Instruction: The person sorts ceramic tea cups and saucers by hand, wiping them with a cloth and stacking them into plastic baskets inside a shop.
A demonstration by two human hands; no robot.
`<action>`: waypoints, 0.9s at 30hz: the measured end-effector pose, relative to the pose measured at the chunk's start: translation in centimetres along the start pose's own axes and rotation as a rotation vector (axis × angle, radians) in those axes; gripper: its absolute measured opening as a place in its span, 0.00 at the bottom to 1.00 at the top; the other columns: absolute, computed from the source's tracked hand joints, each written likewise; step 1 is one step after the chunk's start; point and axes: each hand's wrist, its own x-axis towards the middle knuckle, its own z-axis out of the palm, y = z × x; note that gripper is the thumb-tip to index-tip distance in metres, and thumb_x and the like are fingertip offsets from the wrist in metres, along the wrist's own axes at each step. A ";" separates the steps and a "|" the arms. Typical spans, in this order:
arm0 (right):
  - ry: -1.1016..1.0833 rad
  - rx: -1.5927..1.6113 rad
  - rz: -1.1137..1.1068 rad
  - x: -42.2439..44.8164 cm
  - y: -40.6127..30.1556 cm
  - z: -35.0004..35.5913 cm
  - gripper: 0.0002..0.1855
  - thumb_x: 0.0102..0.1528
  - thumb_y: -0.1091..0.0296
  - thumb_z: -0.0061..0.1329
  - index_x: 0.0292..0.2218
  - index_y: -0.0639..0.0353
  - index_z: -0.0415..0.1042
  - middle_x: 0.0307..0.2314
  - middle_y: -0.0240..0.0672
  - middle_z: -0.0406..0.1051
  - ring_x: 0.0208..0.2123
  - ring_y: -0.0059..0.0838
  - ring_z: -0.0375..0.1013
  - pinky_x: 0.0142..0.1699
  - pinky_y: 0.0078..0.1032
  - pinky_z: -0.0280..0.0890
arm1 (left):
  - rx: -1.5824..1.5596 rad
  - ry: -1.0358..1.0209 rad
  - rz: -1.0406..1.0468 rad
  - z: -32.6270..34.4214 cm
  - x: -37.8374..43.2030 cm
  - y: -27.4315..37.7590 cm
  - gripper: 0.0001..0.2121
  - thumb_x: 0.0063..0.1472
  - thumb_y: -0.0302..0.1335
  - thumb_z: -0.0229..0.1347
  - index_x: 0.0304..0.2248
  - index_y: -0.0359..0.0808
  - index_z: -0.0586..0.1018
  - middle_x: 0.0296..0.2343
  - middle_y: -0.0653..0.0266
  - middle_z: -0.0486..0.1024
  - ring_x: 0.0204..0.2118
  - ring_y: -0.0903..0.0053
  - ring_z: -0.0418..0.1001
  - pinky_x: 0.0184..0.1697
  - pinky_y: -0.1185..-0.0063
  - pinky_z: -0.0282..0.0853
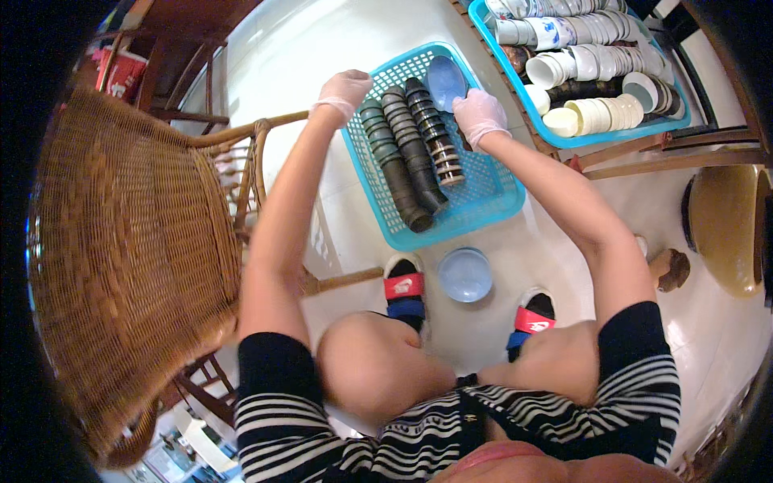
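A turquoise plastic basket [395, 235] lies on the floor before me. Inside are stacked dark green and grey cups [386, 157], a row of black and brown cups [432, 127] and a light blue bowl [445, 81] tipped on its side. My left hand [345, 93], in a thin clear glove, is curled at the basket's upper left rim. My right hand [481, 115], also gloved, is by the right rim, close to the bowl's lower edge. Its fingers are partly hidden, so what it grips is unclear. Another light blue bowl [465, 275] sits on the floor between my feet.
At upper right, a second turquoise basket [574, 143] holds stacked white, patterned and cream cups and bowls on a wooden slatted surface. A wicker chair [139, 241] stands at left. A tan glazed vessel [724, 229] is at right. My sandals [403, 287] flank the floor bowl.
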 end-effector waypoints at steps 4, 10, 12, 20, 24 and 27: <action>0.026 -0.161 0.009 1.2 -2.2 0.8 0.14 0.48 0.65 0.37 0.28 0.59 0.75 0.29 0.47 0.71 0.33 0.43 0.72 0.39 0.34 0.66 | 0.100 0.007 0.038 3.4 5.1 -0.6 0.17 0.51 0.39 0.49 0.37 0.38 0.76 0.36 0.58 0.73 0.41 0.67 0.70 0.45 0.78 0.63; 0.071 -0.286 0.151 1.8 -4.1 3.9 0.13 0.49 0.66 0.38 0.26 0.58 0.75 0.26 0.46 0.72 0.31 0.41 0.73 0.36 0.33 0.68 | 0.138 -0.099 0.094 7.8 9.0 -2.9 0.16 0.53 0.38 0.45 0.37 0.39 0.76 0.36 0.56 0.72 0.41 0.62 0.69 0.46 0.75 0.62; 0.093 -0.305 0.175 2.1 -4.0 4.9 0.13 0.49 0.66 0.38 0.25 0.58 0.75 0.26 0.46 0.72 0.31 0.40 0.73 0.35 0.33 0.68 | 0.158 -0.138 0.093 8.5 9.0 -2.9 0.17 0.54 0.39 0.44 0.36 0.38 0.76 0.37 0.53 0.71 0.42 0.60 0.68 0.45 0.73 0.62; 0.171 -0.278 0.233 2.6 -4.5 7.3 0.17 0.49 0.55 0.42 0.26 0.60 0.73 0.26 0.45 0.72 0.29 0.39 0.73 0.35 0.33 0.67 | 0.391 -0.132 0.141 9.6 8.6 -1.4 0.23 0.53 0.49 0.46 0.33 0.36 0.76 0.35 0.53 0.73 0.40 0.62 0.70 0.41 0.70 0.64; 0.184 -0.055 0.205 1.4 -2.8 6.4 0.16 0.49 0.56 0.41 0.29 0.60 0.71 0.26 0.47 0.70 0.33 0.47 0.69 0.38 0.35 0.64 | 0.439 -0.057 0.221 10.6 8.6 -1.4 0.23 0.51 0.50 0.48 0.33 0.35 0.76 0.33 0.53 0.73 0.39 0.61 0.70 0.40 0.69 0.65; 0.107 0.051 0.141 -1.8 -1.0 4.8 0.16 0.47 0.58 0.40 0.31 0.61 0.70 0.31 0.51 0.68 0.36 0.51 0.66 0.43 0.36 0.61 | 0.409 -0.084 0.184 10.3 8.5 -1.9 0.23 0.51 0.50 0.48 0.33 0.35 0.75 0.33 0.54 0.73 0.39 0.60 0.70 0.41 0.69 0.65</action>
